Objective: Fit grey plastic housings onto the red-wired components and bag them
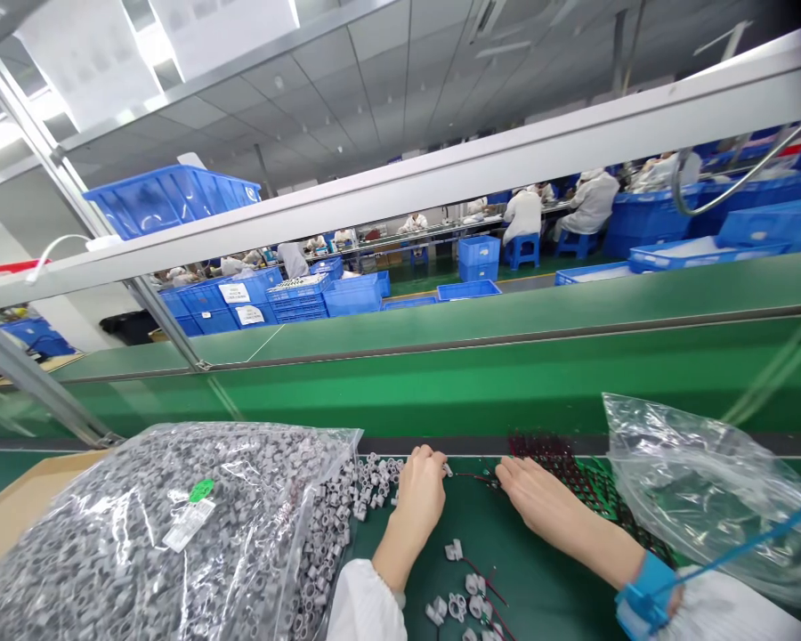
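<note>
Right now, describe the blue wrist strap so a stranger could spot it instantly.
Start at the green bench. Find the right hand, beside the clear plastic bag. Its wrist wears a blue strap, the only one visible, trailing a thin blue cord.

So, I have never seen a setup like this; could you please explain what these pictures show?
This single view comes from a camera worn on a person's head, looking down at their bare hands on a green workbench. The left hand and right hand meet over thin wires; what each grips is too small to tell. To the left sits a clear bag of grey plastic parts, with loose ones beside it. A blue strap circles the right wrist. Beyond, co-workers sit among blue crates.
</note>
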